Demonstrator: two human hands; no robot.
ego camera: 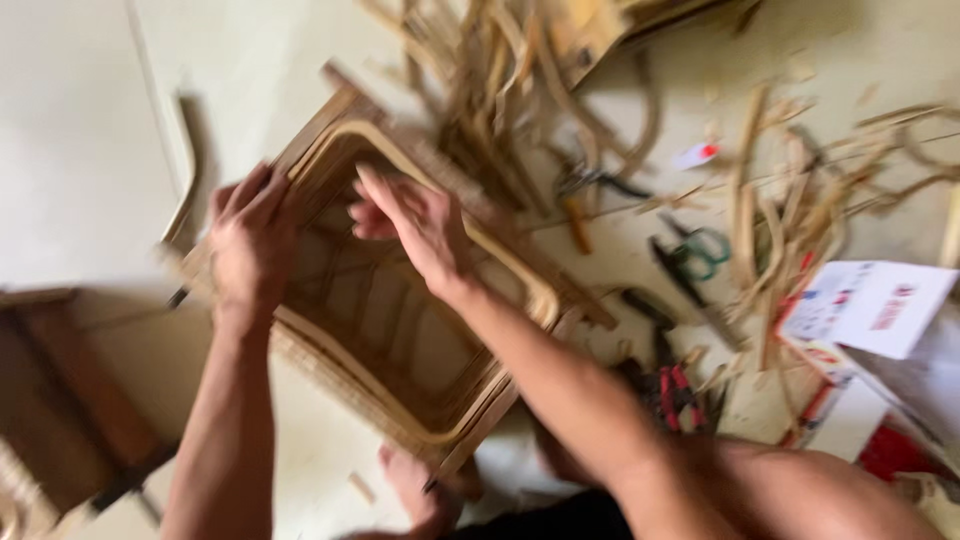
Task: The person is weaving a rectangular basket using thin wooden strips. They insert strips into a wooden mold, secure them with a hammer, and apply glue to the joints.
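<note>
A rectangular woven rattan basket (440,425) with a pale bent-cane rim stands tilted on the floor in front of me. My left hand (250,240) grips its left rim from outside, fingers over the edge. My right hand (415,220) reaches into the far inner corner, fingers spread against the rim and wall. A bare foot (420,490) rests by the basket's near corner. The picture is motion-blurred.
Loose cane strips (500,80) lie piled beyond the basket and to the right (790,200). Green-handled scissors (700,250), red-handled pliers (675,390) and other tools lie on the floor at right. A white printed box (870,305) sits far right. Dark wooden furniture (60,390) stands at left.
</note>
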